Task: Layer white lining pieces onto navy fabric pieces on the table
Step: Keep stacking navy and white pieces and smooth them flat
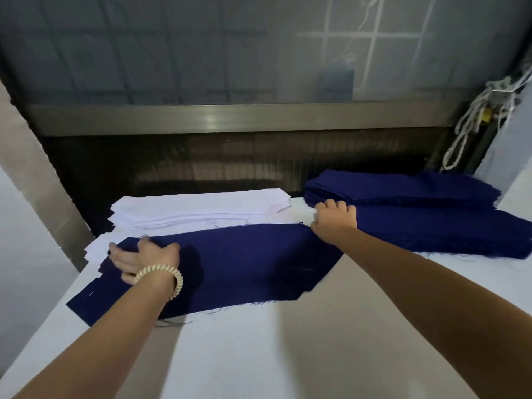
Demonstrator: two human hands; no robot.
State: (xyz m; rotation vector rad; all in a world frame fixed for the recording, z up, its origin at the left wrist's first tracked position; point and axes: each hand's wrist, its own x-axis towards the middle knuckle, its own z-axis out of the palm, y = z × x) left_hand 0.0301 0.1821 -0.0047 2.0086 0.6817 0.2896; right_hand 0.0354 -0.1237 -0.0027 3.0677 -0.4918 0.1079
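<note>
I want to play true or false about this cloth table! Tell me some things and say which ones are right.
1. The left hand has a bracelet at its wrist. True.
2. The white lining stack lies on top of the spread navy piece. False: it lies beyond it, on the table.
3. A navy stack sits to the right. True.
4. The right hand holds scissors. False: it grips the navy piece's far right corner.

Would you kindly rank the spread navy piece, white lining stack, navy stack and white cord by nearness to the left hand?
1. spread navy piece, under left hand
2. white lining stack, just behind
3. navy stack, far right
4. white cord, back right
</note>
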